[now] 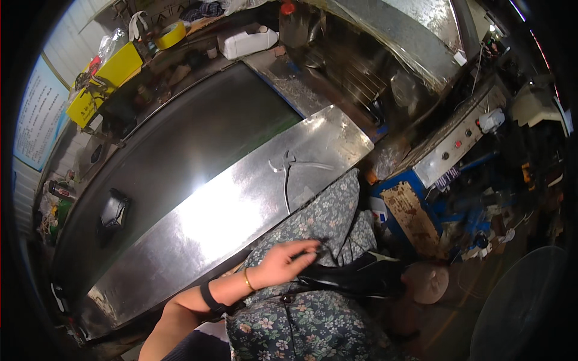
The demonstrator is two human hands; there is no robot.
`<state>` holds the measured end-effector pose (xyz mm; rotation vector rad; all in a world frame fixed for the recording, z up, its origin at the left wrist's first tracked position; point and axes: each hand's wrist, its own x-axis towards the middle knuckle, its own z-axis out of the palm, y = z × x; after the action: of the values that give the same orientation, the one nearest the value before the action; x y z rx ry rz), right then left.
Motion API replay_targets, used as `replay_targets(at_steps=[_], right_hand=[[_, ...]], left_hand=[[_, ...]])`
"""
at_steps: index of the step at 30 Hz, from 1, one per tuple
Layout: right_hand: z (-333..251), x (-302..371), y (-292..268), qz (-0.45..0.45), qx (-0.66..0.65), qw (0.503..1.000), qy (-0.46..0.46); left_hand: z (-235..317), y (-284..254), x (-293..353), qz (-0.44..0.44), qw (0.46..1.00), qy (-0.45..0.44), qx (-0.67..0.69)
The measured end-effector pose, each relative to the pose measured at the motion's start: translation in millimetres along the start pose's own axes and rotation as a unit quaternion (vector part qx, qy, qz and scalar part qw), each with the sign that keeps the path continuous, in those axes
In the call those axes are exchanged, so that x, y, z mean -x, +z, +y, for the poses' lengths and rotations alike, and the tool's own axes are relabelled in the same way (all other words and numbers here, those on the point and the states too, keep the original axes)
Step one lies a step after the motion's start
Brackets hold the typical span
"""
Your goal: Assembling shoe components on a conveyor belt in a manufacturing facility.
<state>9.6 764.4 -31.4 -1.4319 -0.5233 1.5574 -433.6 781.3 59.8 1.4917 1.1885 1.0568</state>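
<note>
My left hand [283,263] hovers over my lap, in front of the floral cloth of my clothing [319,222]. Its thumb stands apart from the forefinger, and I see nothing held between them; the other fingers are partly hidden. A yellow bangle [247,279] and a black band [211,298] circle that arm. Close to the fingertips, a shiny black item [355,274] lies across my lap, its kind unclear. Beyond the hand, metal pliers [287,171] rest with handles spread on a bright metal plate [156,259]. My right hand is out of sight.
A dark belt-like surface [180,132] runs behind the plate, with a small black object [114,210] on it. Yellow boxes [117,69], a tape roll [171,36] and a white container [247,42] line the back. At right stand a button panel [460,141] and a round pinkish thing [427,283].
</note>
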Motion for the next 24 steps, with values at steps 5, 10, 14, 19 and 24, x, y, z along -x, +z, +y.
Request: replay_targets(at_steps=[5,10,14,19,24], right_hand=[[-57.4,-44.0,145.4,-0.031,-0.172,0.985,0.01],[-134.6,-180.7,335.2,-0.22,-0.184,0.953,-0.099],[-136.0,-330.2,438.1,-0.109,0.19,0.89,-0.4],[-154.3,-450.0,467.3,-0.087,0.349,0.821,-0.443],[-167.5,-478.9,429.2,0.063,0.719,0.561,-0.405]], left_hand=[[-7.5,-38.0,-17.5,0.337,0.941,-0.013,0.001],[-30.3,-76.0,3.7,0.276,0.921,-0.056,-0.269],[-57.3,-81.4,15.4,0.139,0.878,-0.085,-0.45],[-108.5,-73.7,29.2,0.113,0.869,-0.101,-0.47],[-106.9,-81.1,35.2,0.132,0.863,-0.13,-0.471]])
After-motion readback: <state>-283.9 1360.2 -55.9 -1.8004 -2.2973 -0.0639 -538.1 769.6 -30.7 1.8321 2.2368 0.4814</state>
